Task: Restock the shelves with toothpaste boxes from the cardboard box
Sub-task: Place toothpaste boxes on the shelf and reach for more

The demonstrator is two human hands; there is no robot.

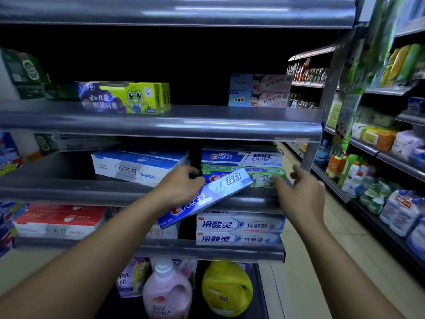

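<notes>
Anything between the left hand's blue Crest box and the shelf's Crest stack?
Nothing visible: the blue Crest box, in the left hand, overlaps the Crest stack; the right hand touches its right end.

the left hand (pixel 181 187) covers part of the upper edge of the blue crest box (pixel 207 199), and that box hides part of the green crest box (pixel 264 178) behind it. the picture's bottom edge cuts off the pink bottle (pixel 166 293). labels on the far bottles (pixel 305 74) are too small to read.

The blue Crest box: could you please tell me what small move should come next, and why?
Probably level the blue Crest box and slide it onto the middle shelf: the left hand holds it tilted before the Crest stack, which the right hand touches.
</notes>
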